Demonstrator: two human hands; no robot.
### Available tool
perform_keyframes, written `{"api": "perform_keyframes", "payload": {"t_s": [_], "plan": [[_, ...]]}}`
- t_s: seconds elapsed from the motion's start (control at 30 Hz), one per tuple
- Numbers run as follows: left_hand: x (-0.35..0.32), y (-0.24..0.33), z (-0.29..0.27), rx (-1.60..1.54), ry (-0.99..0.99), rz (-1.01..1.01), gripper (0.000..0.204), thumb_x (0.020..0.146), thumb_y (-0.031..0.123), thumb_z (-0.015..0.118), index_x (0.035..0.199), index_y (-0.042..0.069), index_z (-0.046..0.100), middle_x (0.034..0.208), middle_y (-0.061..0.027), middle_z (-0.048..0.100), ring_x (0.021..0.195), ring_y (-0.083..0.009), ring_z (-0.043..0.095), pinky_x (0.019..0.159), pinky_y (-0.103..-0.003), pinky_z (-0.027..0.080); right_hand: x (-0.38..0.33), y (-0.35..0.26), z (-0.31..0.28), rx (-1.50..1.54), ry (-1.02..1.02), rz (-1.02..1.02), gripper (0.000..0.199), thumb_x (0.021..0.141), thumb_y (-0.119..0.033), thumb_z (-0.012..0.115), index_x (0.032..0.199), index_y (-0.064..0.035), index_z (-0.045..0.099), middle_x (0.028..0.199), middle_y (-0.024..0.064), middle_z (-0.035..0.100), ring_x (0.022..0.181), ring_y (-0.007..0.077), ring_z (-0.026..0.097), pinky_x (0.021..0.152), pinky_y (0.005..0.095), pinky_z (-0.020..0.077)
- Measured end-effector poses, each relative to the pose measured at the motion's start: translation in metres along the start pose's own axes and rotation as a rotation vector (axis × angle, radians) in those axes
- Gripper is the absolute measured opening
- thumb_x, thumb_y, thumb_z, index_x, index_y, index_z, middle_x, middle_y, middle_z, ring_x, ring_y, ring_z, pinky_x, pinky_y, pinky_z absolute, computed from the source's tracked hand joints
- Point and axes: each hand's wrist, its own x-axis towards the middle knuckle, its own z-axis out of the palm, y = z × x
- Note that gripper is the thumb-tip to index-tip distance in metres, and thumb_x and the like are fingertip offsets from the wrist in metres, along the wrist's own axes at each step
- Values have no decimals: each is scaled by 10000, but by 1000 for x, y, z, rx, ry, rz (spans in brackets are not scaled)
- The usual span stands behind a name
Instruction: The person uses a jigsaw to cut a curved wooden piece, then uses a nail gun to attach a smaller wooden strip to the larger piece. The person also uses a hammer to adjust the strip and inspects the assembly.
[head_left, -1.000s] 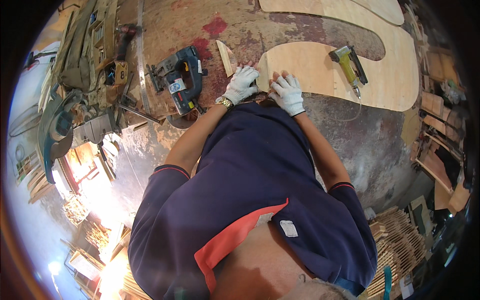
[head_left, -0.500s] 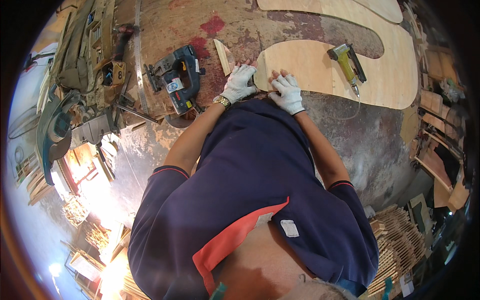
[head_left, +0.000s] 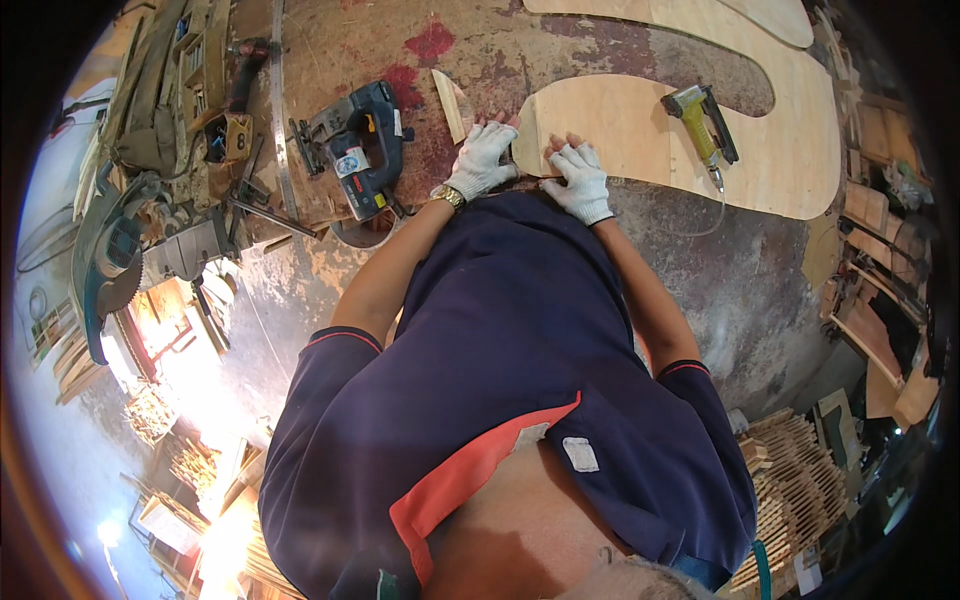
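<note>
A curved plywood panel (head_left: 590,105) lies on the worktable in front of me. My left hand (head_left: 484,162), in a white glove with bare fingertips, rests at the panel's left end with its fingers stretched forward and apart. On the panel's near edge lies my right hand (head_left: 580,184), gloved the same way, fingers laid over the wood and thumb pointing left. Just beyond my left fingers is a narrow pale wood offcut (head_left: 454,105). A yellow-green air nailer (head_left: 698,125) with a hose sits on the panel, to the right of my right hand.
A dark blue jigsaw (head_left: 357,145) stands left of my left hand. Farther left are a long metal ruler (head_left: 279,120), a red-and-black drill (head_left: 245,75) and a saw with a round toothed blade (head_left: 118,285). Stacked wood strips (head_left: 795,475) stand at the lower right.
The view has shifted slightly. Both hands stay at the panel's left end, and the right thumb now shows more clearly beside the near edge. The tools have not visibly moved.
</note>
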Motion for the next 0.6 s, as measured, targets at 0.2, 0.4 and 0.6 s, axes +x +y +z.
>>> {"api": "perform_keyframes", "payload": {"t_s": [0.2, 0.4, 0.6], "plan": [[1, 0, 2, 31, 32, 30, 643, 699, 370, 872, 1218, 81, 627, 1310, -105, 640, 1425, -292, 484, 1189, -458, 357, 0, 0, 0, -36, -5, -10, 536, 759, -299, 827, 1247, -116, 703, 1431, 55, 622, 1392, 351, 500, 1163, 524, 390], [3, -2, 1, -26, -113, -58, 659, 672, 408, 882, 1208, 92, 663, 1290, -100, 658, 1397, -291, 504, 1206, -452, 327, 0, -1, -1, -32, 72, -64, 507, 741, -323, 801, 1193, -117, 698, 1392, 69, 629, 1341, 350, 530, 1131, 519, 407], [1, 5, 1, -53, 92, 86, 531, 687, 356, 865, 1097, 73, 682, 1113, -103, 693, 1143, -311, 618, 1036, -466, 428, 2, -6, -6, -142, 65, -117, 501, 686, -315, 836, 1133, -125, 717, 1359, 69, 633, 1303, 345, 547, 1082, 524, 438]]}}
